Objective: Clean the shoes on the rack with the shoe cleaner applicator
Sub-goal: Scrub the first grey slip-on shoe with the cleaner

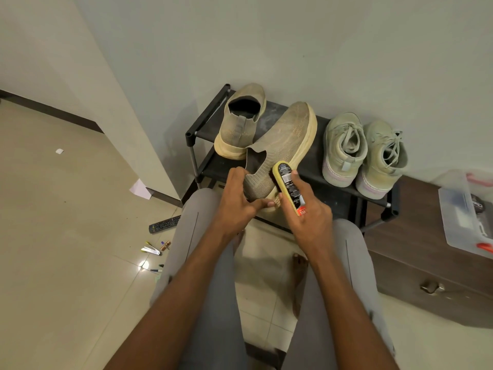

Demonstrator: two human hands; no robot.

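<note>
Your left hand (240,201) grips the knit slip-on shoe (277,153) by its heel, tilted off the rack (202,129), so your right hand (309,217), clasping the shoe cleaner applicator (289,188), can press its side.

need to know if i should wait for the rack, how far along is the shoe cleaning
Early, by the look of it. No shoe looks clearly finished. In hand: the left hand holds a tan knit shoe at its heel while the right hand presses the yellow applicator against its side. Left: its dusty mate on the rack and the laced pair, none being handled.
</note>
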